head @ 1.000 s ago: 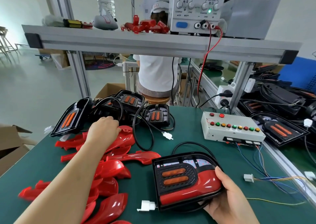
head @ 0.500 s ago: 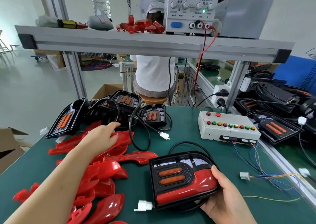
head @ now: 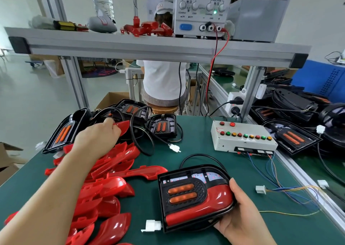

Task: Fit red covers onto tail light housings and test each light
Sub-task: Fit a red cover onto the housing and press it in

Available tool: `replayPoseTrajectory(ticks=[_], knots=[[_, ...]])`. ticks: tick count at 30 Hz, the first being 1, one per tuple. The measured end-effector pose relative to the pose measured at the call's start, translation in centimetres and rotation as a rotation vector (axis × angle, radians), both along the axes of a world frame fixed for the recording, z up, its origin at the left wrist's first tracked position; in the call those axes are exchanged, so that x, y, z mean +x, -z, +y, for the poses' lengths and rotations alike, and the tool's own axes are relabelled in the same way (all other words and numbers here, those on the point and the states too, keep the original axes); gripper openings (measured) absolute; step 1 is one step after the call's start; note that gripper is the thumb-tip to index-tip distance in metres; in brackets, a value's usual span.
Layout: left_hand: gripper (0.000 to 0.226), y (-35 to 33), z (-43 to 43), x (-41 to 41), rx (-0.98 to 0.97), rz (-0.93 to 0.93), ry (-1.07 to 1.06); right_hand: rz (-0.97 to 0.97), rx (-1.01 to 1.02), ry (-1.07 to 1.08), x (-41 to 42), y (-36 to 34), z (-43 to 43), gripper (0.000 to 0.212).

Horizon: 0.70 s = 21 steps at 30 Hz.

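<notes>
left hand (head: pixel 97 140) pinches a red cover (head: pixel 123 126), right hand (head: pixel 242 213) grips the housing (head: pixel 186 194); power supply (head: pixel 197 26) reads "voltage".

The tabletop (head: pixel 201 151) is dark green. Low in the middle of the frame, the tail light (head: pixel 199 186) in my right grip (head: pixel 242 216) has a black shell, a glossy red cover (head: pixel 203 205) and two orange bars (head: pixel 181 188) in a black dotted grid. The loose cover (head: pixel 123 126) in my left grip (head: pixel 97 140) is the same glossy red, as is the heap of covers (head: pixel 104 188) at lower left. The button box (head: pixel 242 143) at right is off-white with a row of red, green and yellow buttons; its wires (head: pixel 289 189) are blue and yellow.
</notes>
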<state>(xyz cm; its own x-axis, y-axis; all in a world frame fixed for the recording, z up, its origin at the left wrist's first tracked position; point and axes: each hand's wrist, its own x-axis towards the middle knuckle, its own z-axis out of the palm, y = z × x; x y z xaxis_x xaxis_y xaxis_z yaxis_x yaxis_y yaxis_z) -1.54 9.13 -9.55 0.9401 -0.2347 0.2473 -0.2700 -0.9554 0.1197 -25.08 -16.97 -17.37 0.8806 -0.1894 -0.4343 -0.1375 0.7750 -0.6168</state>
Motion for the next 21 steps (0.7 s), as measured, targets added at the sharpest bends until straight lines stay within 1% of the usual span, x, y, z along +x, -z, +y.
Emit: replayPoseTrajectory(ticks=[1, 2, 3, 5, 7, 9, 11, 13, 15, 16, 18, 21], knots=[[0.027, -0.5, 0.1, 0.1, 0.080, 0.089, 0.003, 0.002, 0.001, 0.003, 0.0, 0.0, 0.0, 0.052], [0.033, -0.8, 0.3, 0.3, 0.073, 0.204, 0.001, 0.007, 0.000, 0.009, 0.0, 0.0, 0.0, 0.052], [0.036, -1.2, 0.4, 0.3, 0.031, 0.319, 0.001, 0.013, -0.002, 0.015, 0.0, 0.0, 0.0, 0.054], [0.036, -1.8, 1.3, 0.1, -0.094, 0.464, -0.038, 0.025, 0.000, 0.024, 0.0, 0.1, 0.0, 0.058], [0.036, -2.4, 2.6, 0.0, -0.197, 0.512, -0.068, 0.025, 0.014, 0.030, 0.0, 0.2, 0.0, 0.060], [0.039, -3.3, 3.4, -0.5, -0.251, 0.457, 0.001, 0.022, 0.030, 0.030, 0.0, 0.3, -0.1, 0.061], [0.046, -4.3, 2.5, -1.7, -0.377, 0.408, 0.101, 0.016, 0.040, 0.037, 0.1, 0.3, -0.1, 0.058], [0.052, -5.1, -0.3, -4.0, -0.432, 0.366, 0.226, -0.005, 0.042, 0.050, 0.0, 0.2, -0.2, 0.051], [0.050, -4.9, -4.2, -6.7, -0.473, 0.346, 0.400, -0.011, 0.026, 0.072, -0.1, 0.0, -0.2, 0.044], [0.049, -4.4, -6.3, -8.1, -0.470, 0.345, 0.484, -0.004, 0.014, 0.085, -0.2, -0.1, -0.3, 0.041], [0.051, -2.7, -9.7, -10.4, -0.447, 0.359, 0.587, 0.017, -0.007, 0.089, -0.1, -0.2, -0.1, 0.038], [0.054, 0.2, -12.7, -12.2, -0.382, 0.371, 0.673, 0.027, 0.001, 0.079, 0.0, -0.5, 0.1, 0.043]])
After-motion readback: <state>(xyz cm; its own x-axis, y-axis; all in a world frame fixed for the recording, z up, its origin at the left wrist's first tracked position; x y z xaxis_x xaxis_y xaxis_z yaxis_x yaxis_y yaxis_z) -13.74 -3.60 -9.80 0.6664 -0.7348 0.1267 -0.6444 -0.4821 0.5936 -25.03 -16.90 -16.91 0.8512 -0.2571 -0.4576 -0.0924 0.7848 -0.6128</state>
